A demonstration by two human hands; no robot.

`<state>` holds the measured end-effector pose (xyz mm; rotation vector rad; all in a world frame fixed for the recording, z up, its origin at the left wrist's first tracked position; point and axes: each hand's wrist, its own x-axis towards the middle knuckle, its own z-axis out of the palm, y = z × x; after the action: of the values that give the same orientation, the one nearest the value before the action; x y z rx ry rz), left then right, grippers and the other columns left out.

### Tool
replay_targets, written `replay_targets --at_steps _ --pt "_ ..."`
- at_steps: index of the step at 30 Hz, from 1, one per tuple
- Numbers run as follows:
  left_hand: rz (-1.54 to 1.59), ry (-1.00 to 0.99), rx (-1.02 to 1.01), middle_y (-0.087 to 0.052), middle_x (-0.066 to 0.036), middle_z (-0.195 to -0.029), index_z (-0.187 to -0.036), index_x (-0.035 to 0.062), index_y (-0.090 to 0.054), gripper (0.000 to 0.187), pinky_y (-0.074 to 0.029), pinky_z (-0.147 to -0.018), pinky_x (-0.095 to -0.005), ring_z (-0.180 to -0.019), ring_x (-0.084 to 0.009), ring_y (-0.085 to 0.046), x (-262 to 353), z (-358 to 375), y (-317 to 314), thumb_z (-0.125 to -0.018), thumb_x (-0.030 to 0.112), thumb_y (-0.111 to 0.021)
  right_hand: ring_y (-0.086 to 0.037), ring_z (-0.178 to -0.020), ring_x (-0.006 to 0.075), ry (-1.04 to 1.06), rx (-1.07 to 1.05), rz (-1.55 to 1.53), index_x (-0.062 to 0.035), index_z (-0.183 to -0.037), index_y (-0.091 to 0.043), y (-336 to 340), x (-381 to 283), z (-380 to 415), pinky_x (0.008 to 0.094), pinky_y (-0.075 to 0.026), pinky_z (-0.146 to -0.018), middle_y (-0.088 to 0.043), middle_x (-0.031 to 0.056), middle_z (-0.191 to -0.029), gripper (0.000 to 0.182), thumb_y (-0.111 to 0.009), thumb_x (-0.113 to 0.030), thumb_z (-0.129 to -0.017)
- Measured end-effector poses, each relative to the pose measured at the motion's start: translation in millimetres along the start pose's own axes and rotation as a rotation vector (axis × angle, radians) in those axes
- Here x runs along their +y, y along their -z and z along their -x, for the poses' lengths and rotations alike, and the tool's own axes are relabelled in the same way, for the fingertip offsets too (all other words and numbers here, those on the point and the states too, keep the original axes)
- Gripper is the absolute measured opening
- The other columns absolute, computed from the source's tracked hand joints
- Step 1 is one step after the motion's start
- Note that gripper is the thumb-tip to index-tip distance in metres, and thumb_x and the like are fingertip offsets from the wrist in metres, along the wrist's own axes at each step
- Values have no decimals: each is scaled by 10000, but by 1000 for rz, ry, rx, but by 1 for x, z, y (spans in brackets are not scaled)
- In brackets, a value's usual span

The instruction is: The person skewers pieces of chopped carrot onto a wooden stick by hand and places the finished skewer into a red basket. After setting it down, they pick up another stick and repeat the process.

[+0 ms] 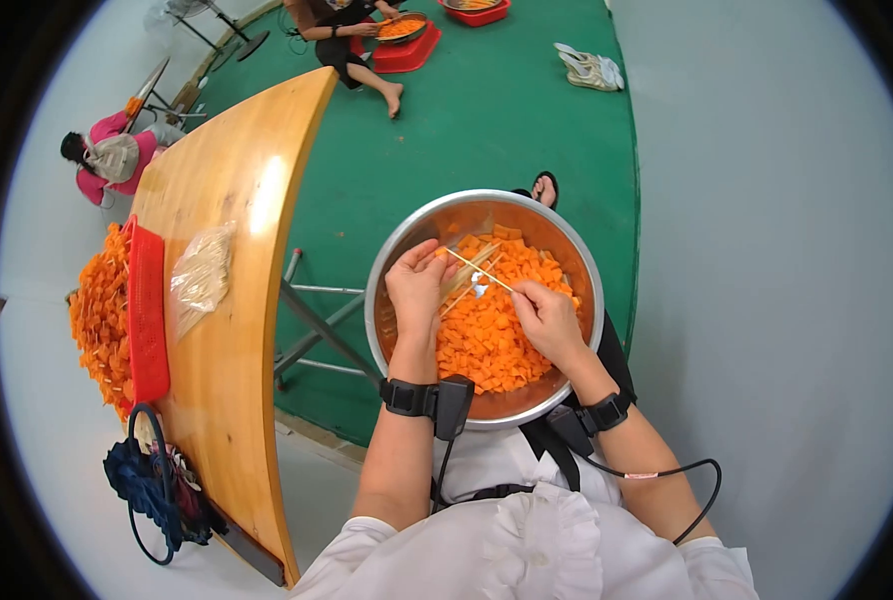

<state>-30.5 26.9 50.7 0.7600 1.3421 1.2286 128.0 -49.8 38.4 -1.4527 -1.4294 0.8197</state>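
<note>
A steel bowl [407,235] full of orange cubes [492,335] rests on my lap. My left hand [417,290] hovers over the bowl's left side, fingers closed on a bundle of thin wooden skewers [464,280]. My right hand [547,318] is just right of it, pinching one skewer [482,270] whose tip reaches toward my left fingers with a small orange piece at its end. Both wrists carry black straps with cables.
A curved wooden table [232,300] stands to my left with a clear plastic bag [202,275] and a red crate [147,310] of orange cubes. Green mat [467,120] lies ahead. Two other people sit at the far end with bowls. Sandals [589,68] lie on the mat.
</note>
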Motion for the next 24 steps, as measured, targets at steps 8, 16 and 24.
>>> replay_targets --at_steps 8,16,24 --pt "213 140 -3 -602 -164 -969 -1049 -82 -536 204 -552 -681 -247 -867 -243 -638 7 0 5 -860 -5 -529 -594 -540 272 78 30 36 -37 -852 -629 -5 -3 1 329 -444 -489 -573 150 -610 95 -569 -103 -818" --pt "220 147 -52 -601 -212 -996 -1073 -96 -515 222 -555 -712 -277 -906 -268 -631 6 0 3 -899 37 -474 -594 -530 278 67 43 55 -38 -854 -635 -6 4 0 335 -448 -478 -574 155 -600 98 -574 -106 -816" --pt "195 109 -30 -617 -188 -963 -1038 -82 -549 193 -556 -696 -264 -866 -244 -641 0 -3 5 -881 20 -504 -591 -520 275 104 83 124 -52 -840 -637 -8 5 -1 343 -450 -469 -569 145 -584 85 -583 -101 -798"
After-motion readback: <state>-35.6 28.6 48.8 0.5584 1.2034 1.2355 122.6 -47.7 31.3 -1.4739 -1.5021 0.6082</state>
